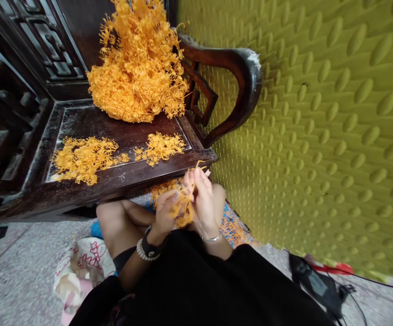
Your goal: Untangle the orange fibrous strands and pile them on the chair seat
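Observation:
My left hand [165,213] and my right hand [205,201] are held close together just below the front edge of a dark wooden chair seat [125,176]. Both have their fingers curled around a small bunch of orange plastic sprigs [183,209] held between them. A tall heap of the same orange sprigs [138,63] is piled at the back of the seat. Two flatter scatters lie nearer the front, one at the left [82,158] and a smaller one at the right [160,147].
A green wall with raised oval bumps [318,127] stands close on the right. The chair's curved armrest [237,77] juts out beside it. A patterned cloth bag [81,267] lies on the speckled floor at left, and a black device with cables [318,285] at right.

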A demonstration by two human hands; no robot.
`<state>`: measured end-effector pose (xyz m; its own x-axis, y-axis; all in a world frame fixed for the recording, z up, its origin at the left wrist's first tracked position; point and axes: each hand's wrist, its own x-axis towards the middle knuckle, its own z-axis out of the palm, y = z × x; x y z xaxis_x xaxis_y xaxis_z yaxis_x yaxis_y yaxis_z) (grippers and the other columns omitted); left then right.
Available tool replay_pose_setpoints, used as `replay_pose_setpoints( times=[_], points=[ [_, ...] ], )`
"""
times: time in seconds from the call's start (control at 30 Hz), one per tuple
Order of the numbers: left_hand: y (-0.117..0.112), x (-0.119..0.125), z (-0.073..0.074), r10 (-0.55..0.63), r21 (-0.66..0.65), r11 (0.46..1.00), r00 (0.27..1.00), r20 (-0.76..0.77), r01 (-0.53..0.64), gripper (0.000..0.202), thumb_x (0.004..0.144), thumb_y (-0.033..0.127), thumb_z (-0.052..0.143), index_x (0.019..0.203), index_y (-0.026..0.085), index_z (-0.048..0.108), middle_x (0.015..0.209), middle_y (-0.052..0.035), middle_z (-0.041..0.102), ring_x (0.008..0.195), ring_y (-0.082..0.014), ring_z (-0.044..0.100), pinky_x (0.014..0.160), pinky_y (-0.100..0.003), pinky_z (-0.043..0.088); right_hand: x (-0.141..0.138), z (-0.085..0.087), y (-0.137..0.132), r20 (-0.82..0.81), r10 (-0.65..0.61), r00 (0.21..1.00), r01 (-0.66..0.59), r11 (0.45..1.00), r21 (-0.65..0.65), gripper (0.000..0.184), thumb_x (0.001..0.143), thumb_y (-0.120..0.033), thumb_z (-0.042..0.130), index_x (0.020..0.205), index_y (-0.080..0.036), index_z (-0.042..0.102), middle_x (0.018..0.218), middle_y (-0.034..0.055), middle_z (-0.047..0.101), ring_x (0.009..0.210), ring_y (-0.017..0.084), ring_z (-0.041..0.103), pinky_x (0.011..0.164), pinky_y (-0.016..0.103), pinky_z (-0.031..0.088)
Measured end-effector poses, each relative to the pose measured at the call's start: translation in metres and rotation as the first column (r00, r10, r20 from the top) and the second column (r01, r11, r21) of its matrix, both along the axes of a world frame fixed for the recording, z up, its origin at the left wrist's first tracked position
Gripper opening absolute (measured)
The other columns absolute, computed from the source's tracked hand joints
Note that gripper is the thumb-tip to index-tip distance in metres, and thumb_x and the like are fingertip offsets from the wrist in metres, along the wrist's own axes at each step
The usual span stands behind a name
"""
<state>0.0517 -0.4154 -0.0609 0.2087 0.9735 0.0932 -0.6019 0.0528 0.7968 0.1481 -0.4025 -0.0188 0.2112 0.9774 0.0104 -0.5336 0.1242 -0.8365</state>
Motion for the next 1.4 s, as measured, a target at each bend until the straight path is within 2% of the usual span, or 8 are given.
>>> replay_pose_setpoints(
  times=[0.13, 0.33, 0.43, 0.6, 0.87, 1.0, 1.17, 1.4],
  points=[
    [-0.008, -0.007, 0.015, 0.115, -0.028, 0.993, 0.964, 0.241, -0.112, 0.049, 0.085, 0.041, 0.055, 0.049, 0.019, 0.031, 0.034, 0.0081, 0.021, 0.029, -0.0056, 0.015, 0.029, -0.017, 0.015, 0.025, 0.012, 0.012, -0.107, -0.176, 0.979, 0.18, 0.983, 0.026, 0.046, 0.082, -0.05, 0.062, 0.062, -0.021, 0.032, 0.056, -0.0076, 0.021, 0.044, 0.007, 0.013, 0.036, 0.019, 0.02],
    [0.022, -0.024, 0.014, 0.246, 0.106, 0.969, 0.93, -0.274, -0.225, 0.029, 0.09, 0.041, 0.051, 0.081, 0.018, 0.065, 0.045, 0.0056, 0.042, 0.038, -0.0082, 0.033, 0.041, -0.02, 0.027, 0.031, 0.011, 0.007, 0.053, -0.256, 0.965, 0.254, 0.966, 0.05, 0.034, 0.084, -0.046, 0.06, 0.068, -0.022, 0.043, 0.059, -0.0066, 0.033, 0.043, 0.005, 0.026, 0.038, 0.019, 0.025],
    [0.064, -0.027, 0.01, 0.394, 0.338, 0.911, 0.738, -0.547, -0.236, 0.03, 0.09, 0.04, 0.051, 0.079, 0.018, 0.067, 0.051, 0.0033, 0.046, 0.045, -0.0105, 0.038, 0.049, -0.023, 0.028, 0.031, 0.003, 0.009, 0.122, -0.284, 0.951, 0.282, 0.959, 0.031, 0.029, 0.085, -0.048, 0.059, 0.073, -0.024, 0.047, 0.054, -0.0081, 0.032, 0.04, 0.005, 0.028, 0.038, 0.019, 0.025],
    [0.13, -0.019, 0.003, 0.688, 0.629, 0.718, 0.173, -0.704, -0.297, 0.029, 0.093, 0.034, 0.044, 0.092, 0.017, 0.067, 0.076, -0.0082, 0.06, 0.067, -0.021, 0.055, 0.065, -0.029, 0.036, 0.04, -0.003, 0.017, 0.179, -0.287, 0.941, 0.284, 0.958, 0.043, 0.031, 0.083, -0.049, 0.06, 0.071, -0.023, 0.049, 0.051, -0.0096, 0.032, 0.037, 0.004, 0.025, 0.037, 0.02, 0.024],
    [0.146, 0.003, -0.019, 0.645, 0.649, 0.751, -0.076, -0.76, -0.122, 0.044, 0.095, 0.037, 0.039, 0.131, 0.018, 0.057, 0.136, -0.0197, 0.051, 0.127, -0.0384, 0.041, 0.102, -0.054, 0.03, 0.058, -0.006, 0.029, 0.128, -0.306, 0.943, 0.299, 0.952, 0.071, 0.033, 0.081, -0.049, 0.063, 0.071, -0.021, 0.049, 0.051, -0.0101, 0.033, 0.037, 0.003, 0.025, 0.037, 0.018, 0.025],
    [0.146, 0.003, -0.021, 0.669, 0.673, 0.732, -0.077, -0.739, -0.104, 0.044, 0.094, 0.044, 0.042, 0.131, 0.025, 0.057, 0.149, -0.0095, 0.044, 0.14, -0.0357, 0.026, 0.111, -0.062, 0.008, 0.065, -0.006, 0.032, 0.126, -0.345, 0.93, 0.336, 0.938, 0.088, 0.034, 0.079, -0.05, 0.065, 0.071, -0.021, 0.049, 0.051, -0.0102, 0.034, 0.037, 0.003, 0.024, 0.036, 0.017, 0.024],
    [0.151, 0.0, -0.021, 0.658, 0.655, 0.752, 0.013, -0.753, -0.066, 0.042, 0.096, 0.042, 0.038, 0.129, 0.026, 0.058, 0.146, -0.0077, 0.047, 0.142, -0.0297, 0.029, 0.114, -0.059, 0.01, 0.067, -0.008, 0.032, 0.115, -0.36, 0.926, 0.353, 0.932, 0.079, 0.031, 0.081, -0.048, 0.063, 0.071, -0.022, 0.049, 0.051, -0.0101, 0.034, 0.037, 0.003, 0.026, 0.037, 0.017, 0.025],
    [0.089, 0.003, -0.001, 0.717, 0.66, 0.679, 0.483, -0.503, -0.321, 0.033, 0.096, 0.038, 0.039, 0.098, 0.02, 0.067, 0.102, -0.0079, 0.07, 0.104, -0.0212, 0.061, 0.095, -0.038, 0.044, 0.057, -0.008, 0.031, 0.181, -0.334, 0.925, 0.324, 0.942, 0.084, 0.032, 0.081, -0.047, 0.065, 0.069, -0.02, 0.054, 0.053, -0.0082, 0.042, 0.038, 0.003, 0.036, 0.039, 0.019, 0.027]
  ],
)
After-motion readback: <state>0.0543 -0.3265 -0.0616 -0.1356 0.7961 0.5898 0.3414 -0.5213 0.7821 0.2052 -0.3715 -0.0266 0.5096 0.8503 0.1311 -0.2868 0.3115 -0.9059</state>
